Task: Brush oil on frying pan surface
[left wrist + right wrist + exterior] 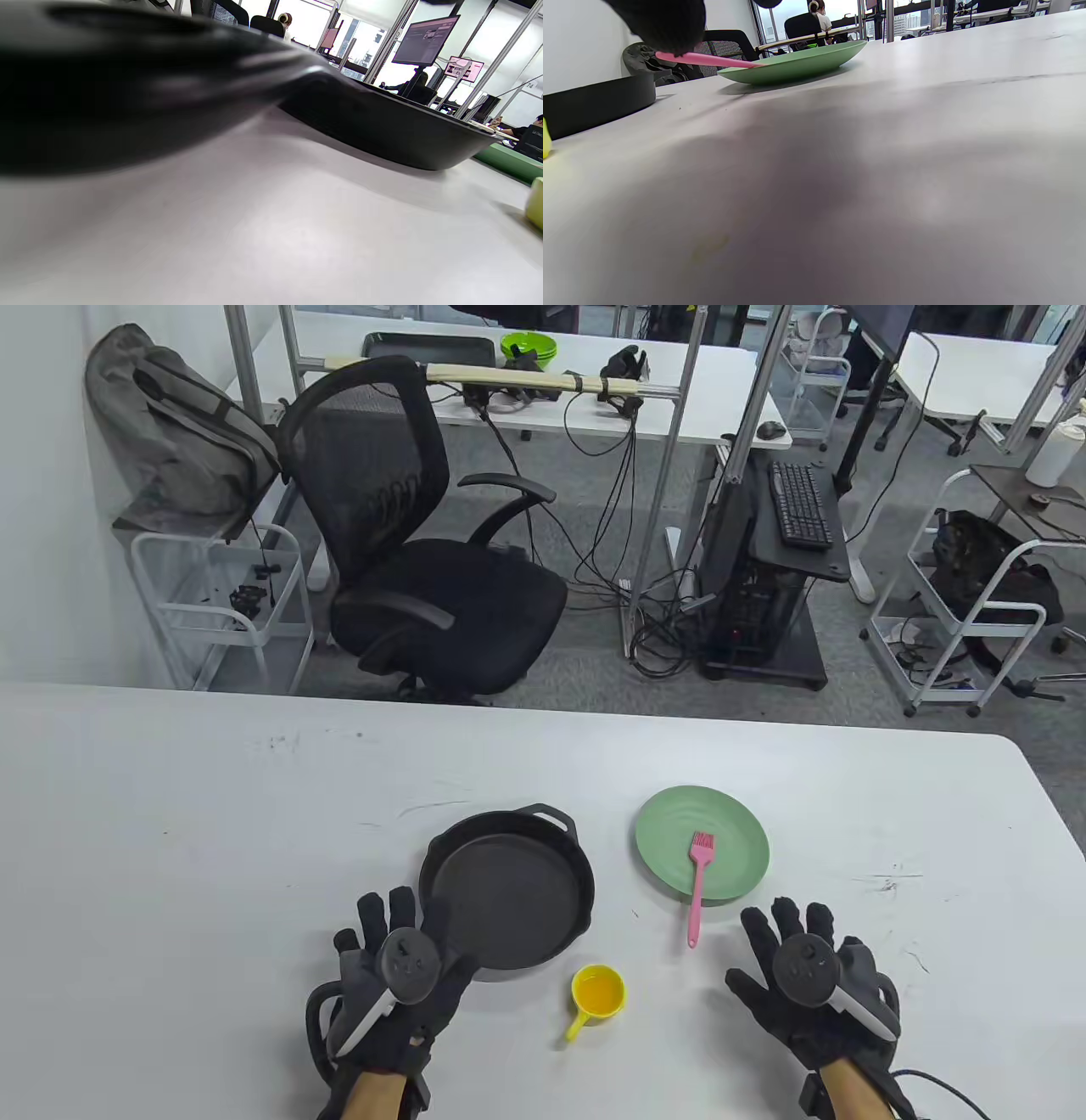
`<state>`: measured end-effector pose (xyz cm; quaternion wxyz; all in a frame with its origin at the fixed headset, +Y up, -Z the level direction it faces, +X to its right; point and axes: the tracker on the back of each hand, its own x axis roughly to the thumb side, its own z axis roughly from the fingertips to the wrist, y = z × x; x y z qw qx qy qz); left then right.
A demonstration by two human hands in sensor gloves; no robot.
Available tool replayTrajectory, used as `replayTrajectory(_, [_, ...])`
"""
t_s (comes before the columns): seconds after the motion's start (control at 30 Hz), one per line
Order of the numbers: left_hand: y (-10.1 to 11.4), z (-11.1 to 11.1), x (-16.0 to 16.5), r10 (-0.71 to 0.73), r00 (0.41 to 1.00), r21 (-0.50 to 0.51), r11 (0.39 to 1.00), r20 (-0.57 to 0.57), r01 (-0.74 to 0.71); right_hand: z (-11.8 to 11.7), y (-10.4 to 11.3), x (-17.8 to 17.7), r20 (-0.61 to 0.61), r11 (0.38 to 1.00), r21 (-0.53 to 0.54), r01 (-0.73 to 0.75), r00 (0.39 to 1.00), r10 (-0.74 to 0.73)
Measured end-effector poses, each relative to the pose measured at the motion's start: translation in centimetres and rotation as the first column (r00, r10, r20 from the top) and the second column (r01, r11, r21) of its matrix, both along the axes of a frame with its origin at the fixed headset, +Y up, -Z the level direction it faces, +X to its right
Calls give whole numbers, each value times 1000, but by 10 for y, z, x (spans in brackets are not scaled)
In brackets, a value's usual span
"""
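White bench [212,814]. Both hands spread, holding nothing: left hand [394,984], right hand [806,976]. Risk: reaching for brush [697,891] knocks oil cup [598,993].

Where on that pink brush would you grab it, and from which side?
Best by the bare handle end of the pink brush, which juts off the green plate toward the person. The bristles lie on the plate, farther away. The right hand, spread flat just beside that end, could probably pinch it from the near right.
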<state>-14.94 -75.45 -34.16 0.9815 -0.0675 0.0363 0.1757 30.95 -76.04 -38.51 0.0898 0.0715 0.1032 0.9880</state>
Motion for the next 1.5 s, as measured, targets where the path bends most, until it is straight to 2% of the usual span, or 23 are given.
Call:
replayTrajectory(0.47, [3,1,3,-6,1000,20,1000,16,5,2,2,-1,-21,999,42,21,1000,-21])
replayTrajectory(0.6, [6,2,2,-8,1000,34,999,11,7,1,8,-7,-42,989,140,39,999,-33])
replayTrajectory(0.77, [10,3,1,0,1000,52,999,6,0,-18,17,-31,-127,975,216,-51,989,80])
replayTrajectory(0.9, [10,3,1,2,1000,51,999,5,-3,-37,13,-50,-169,973,195,-127,972,161])
replayTrajectory(1.0, [10,4,1,2,1000,52,999,3,-2,-50,10,-60,-167,944,246,-221,949,266])
replayTrajectory(1.23, [10,3,-1,4,1000,57,998,-3,-3,-71,-1,-68,-189,942,244,-231,942,279])
replayTrajectory(1.5, [10,4,-4,26,1000,55,998,-14,-26,-75,-5,-70,-210,934,313,-175,946,248])
